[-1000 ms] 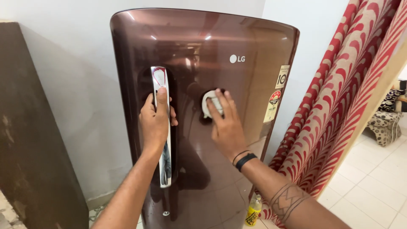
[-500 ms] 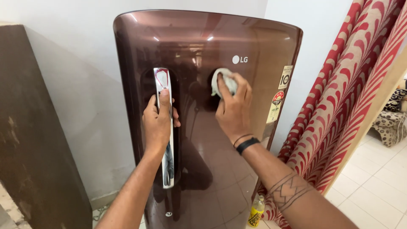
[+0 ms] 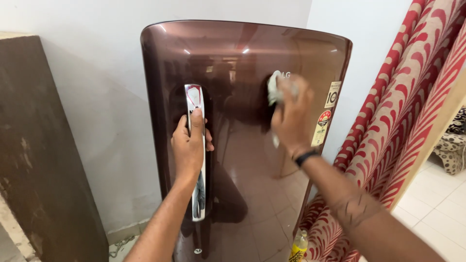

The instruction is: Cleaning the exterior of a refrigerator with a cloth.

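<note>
**Glossy fridge door wiped while the handle was gripped**

Nearest the camera, two bare forearms were seen reaching forward. The left hand (image 3: pixel 189 145) was wrapped closed round the chrome handle (image 3: pixel 196 160), thumb laid up along its front. The right hand (image 3: pixel 291 116), blurred by motion, was closed on a white cloth (image 3: pixel 274 92) pressed flat against the maroon fridge door (image 3: pixel 242 160), high on its right side beside the stickers (image 3: pixel 327 114). The step in hand was judged to be wiping of the door's upper right area; the next stroke would call for steady pressure and a braced door. Low down, a yellow bottle (image 3: pixel 298 246) stood by the red patterned curtain (image 3: pixel 398 121) (right of the fridge). Farther back, a white wall (image 3: pixel 97 97) was seen.
</note>
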